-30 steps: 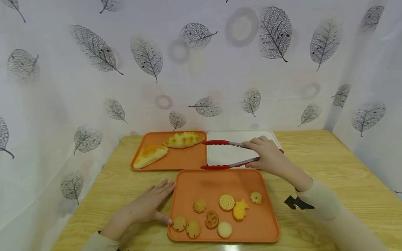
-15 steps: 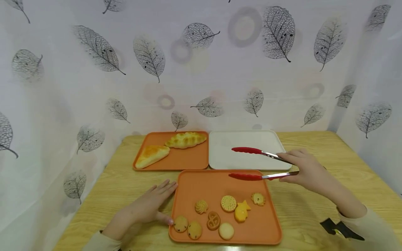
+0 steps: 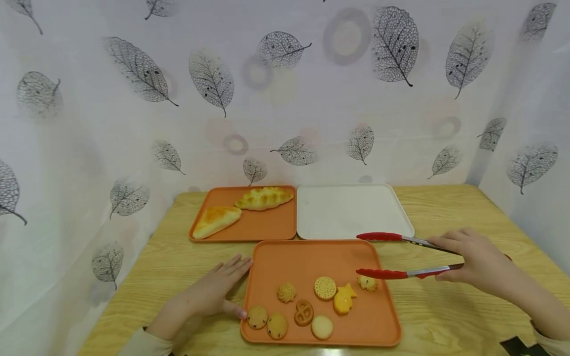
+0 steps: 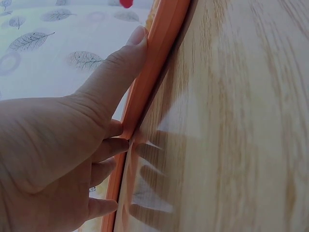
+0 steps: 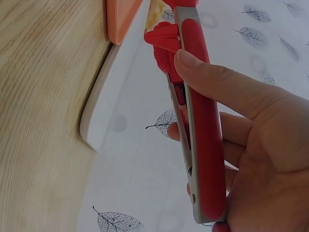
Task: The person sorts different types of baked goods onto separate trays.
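One pair of metal tongs with ridged red tips (image 3: 423, 272): the right hand (image 3: 476, 259) is gripping it, its two arms standing wide apart, the lower tip partly covering a scalloped round biscuit (image 3: 367, 284). One rectangular orange tray (image 3: 307, 262), near: lying on the pale wood-grain table (image 3: 450, 207) and bearing eight assorted biscuits, including a brown pretzel (image 3: 304, 312) and a yellow fish shape (image 3: 343, 300); the left hand (image 3: 207, 291) is resting at its left rim, fingers extending, thumb apart. One rectangular orange tray, far (image 3: 262, 227): holding a triangular golden pastry (image 3: 217, 221) and a braided golden loaf (image 3: 263, 199). One rectangular white tray (image 3: 352, 210): lying just beside it.
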The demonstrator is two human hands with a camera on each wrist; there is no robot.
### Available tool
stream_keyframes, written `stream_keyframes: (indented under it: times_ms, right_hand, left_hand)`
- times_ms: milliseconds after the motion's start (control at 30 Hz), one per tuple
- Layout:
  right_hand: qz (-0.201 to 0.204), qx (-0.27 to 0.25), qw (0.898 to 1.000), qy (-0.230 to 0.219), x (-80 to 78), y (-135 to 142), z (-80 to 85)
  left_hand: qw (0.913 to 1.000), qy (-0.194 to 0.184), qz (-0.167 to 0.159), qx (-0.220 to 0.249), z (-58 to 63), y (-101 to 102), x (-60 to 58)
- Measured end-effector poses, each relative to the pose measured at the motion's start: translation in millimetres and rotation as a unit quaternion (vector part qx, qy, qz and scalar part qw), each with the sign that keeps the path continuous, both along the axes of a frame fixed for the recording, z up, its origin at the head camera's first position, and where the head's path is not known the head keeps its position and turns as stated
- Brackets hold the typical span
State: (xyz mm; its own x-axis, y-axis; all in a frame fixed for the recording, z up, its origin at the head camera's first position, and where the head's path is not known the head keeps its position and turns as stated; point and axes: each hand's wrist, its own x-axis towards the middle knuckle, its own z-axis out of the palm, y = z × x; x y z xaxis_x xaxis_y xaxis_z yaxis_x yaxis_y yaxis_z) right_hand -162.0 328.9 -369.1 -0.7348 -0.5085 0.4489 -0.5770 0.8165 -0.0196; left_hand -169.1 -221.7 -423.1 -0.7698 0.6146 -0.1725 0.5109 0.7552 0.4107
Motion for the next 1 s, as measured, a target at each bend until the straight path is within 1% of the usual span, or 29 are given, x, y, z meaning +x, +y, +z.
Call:
stream_keyframes:
  times_ms: [100, 200, 400, 600, 700, 833, 1000]
  right_hand:
    - [0.007, 0.019, 1.000, -0.012, 3.5, 5, -0.9]
    - [0.007, 0.037, 0.999, -0.033, 6.1, 6, -1.1]
    - [-0.006, 0.060, 0.996, -0.064, 10.1, 2, 2.8]
    - [-0.024, 0.095, 0.990, -0.106, 13.8, -6, 8.7]
    - [-0.026, 0.107, 0.988, -0.113, 15.0, -9, 10.5]
    - [-0.011, 0.112, 0.988, -0.104, 14.6, -10, 11.4]
    - [0.019, 0.101, 0.992, -0.071, 13.7, -8, 9.7]
  left_hand:
    - [1.0000, 0.000, 0.001, 0.001, 0.3, 1, -0.5]
    - [1.0000, -0.003, 0.001, 0.003, 0.9, 1, 0.1]
    - [1.0000, -0.002, 0.000, 0.001, 2.0, 1, 1.0]
    - [1.0000, 0.000, -0.001, 0.002, 2.8, 1, 1.3]
    - [1.0000, -0.001, 0.000, 0.002, 3.2, 1, 1.4]
    - [1.0000, -0.001, 0.002, -0.001, 3.5, 1, 1.5]
    - [1.0000, -0.001, 0.001, 0.000, 3.6, 1, 1.5]
